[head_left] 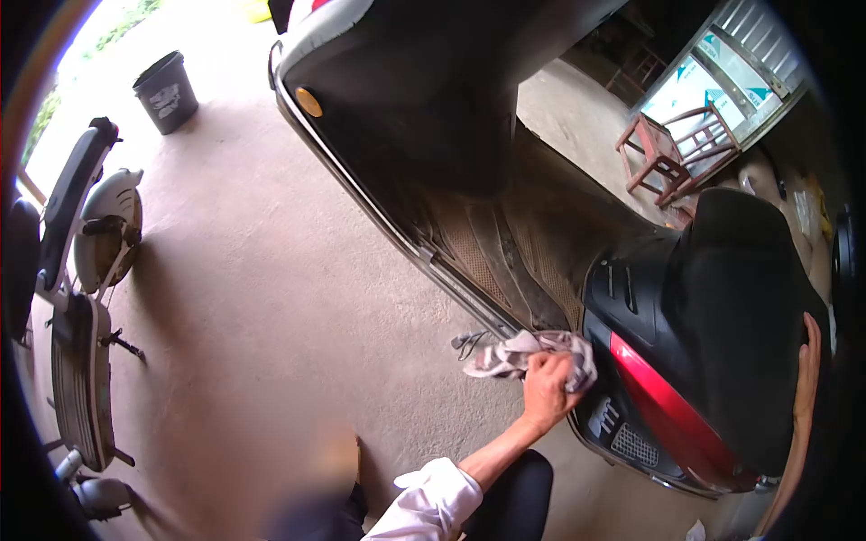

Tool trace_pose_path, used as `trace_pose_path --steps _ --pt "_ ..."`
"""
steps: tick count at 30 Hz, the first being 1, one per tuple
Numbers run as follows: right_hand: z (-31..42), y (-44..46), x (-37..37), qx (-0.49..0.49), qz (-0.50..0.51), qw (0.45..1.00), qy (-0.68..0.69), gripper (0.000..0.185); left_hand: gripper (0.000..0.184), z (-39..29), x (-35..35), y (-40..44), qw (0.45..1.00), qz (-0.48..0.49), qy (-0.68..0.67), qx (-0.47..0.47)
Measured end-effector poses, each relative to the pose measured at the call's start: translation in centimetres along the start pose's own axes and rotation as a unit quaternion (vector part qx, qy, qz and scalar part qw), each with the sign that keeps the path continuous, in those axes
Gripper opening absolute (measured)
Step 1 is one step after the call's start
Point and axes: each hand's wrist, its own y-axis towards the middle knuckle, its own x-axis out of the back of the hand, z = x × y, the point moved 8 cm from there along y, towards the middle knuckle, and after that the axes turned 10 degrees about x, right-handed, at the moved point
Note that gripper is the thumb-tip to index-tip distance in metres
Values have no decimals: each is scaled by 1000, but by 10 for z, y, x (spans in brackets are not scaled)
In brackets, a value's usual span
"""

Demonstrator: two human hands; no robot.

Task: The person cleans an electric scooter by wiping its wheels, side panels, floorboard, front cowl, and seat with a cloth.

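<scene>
Beside the rear end of the footboard: a crumpled, pale cloth with darker patches [496, 361] lies against the lower side edge of a large black scooter with a silver edge strip [424, 81].
Left hand: the left hand [548, 389] has its fingers curled and clenched on the cloth, which bunches out on both sides of the fist.
Right hand: the right hand [808, 352] is released, its fingers extended along the outer side of a broad, matte black seat [749, 307]; the palm is hidden.
Sleeve: a white, pushed-up sleeve [433, 500] covers part of the left arm.
Side panel: a glossy red, tapering panel [663, 401] runs below the seat, near the left hand.
Footboard: a dusty, brownish, textured footboard [478, 243] spans the scooter's middle.
Floor: rough grey concrete [244, 270] extends left of the scooter.
Left side: a white-and-black two-wheeler with a ribbed deck [81, 379] stands well apart, partly cut off.
Upper left: a black plastic bucket with a pale label [167, 95] stands upright.
Upper right: a reddish-brown wooden stool [657, 149] is beyond the scooter.
</scene>
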Motion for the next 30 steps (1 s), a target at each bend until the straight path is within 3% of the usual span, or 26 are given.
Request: trace_pose_path --steps 2,6,10,13,15,16,17,18,19,21,24,29,30 --pt "2 -3 -3 -25 -2 1000 14 56 42 -9 2 2 999 35 16 -13" --pt "7 -4 -3 -10 -12 998 64 54 47 18 26 38 976 10 135 -168" --pt "21 -3 1 -23 6 1000 17 51 41 64 89 123 956 -56 242 -157" --pt "19 -2 -3 -21 16 1000 3 50 38 52 133 169 938 -113 280 -172" --pt "20 -2 -6 -15 13 1000 -7 49 33 65 147 197 957 -113 247 -102" --pt "21 -2 -6 -21 12 1000 -12 49 30 72 167 205 984 -170 45 13" --pt "21 -3 -5 -28 10 999 -18 49 27 85 175 206 955 -217 -162 125" --pt "21 -4 -3 -30 3 999 -17 49 31 68 185 207 923 -233 -273 135" --pt "23 -4 -3 -24 12 999 -25 49 39 47 206 208 884 -365 -290 28" --pt "23 -4 -4 -22 22 999 -29 48 45 16 237 214 859 -403 -313 -30" --pt "20 -6 -5 -18 18 1000 -7 49 61 -29 268 232 875 -404 -244 -102" --pt "28 -5 -1 -21 50 998 -19 50 54 46 250 287 886 -427 -148 -102" --pt "31 -4 0 -22 53 998 -17 50 50 47 232 283 885 -440 -70 -135"
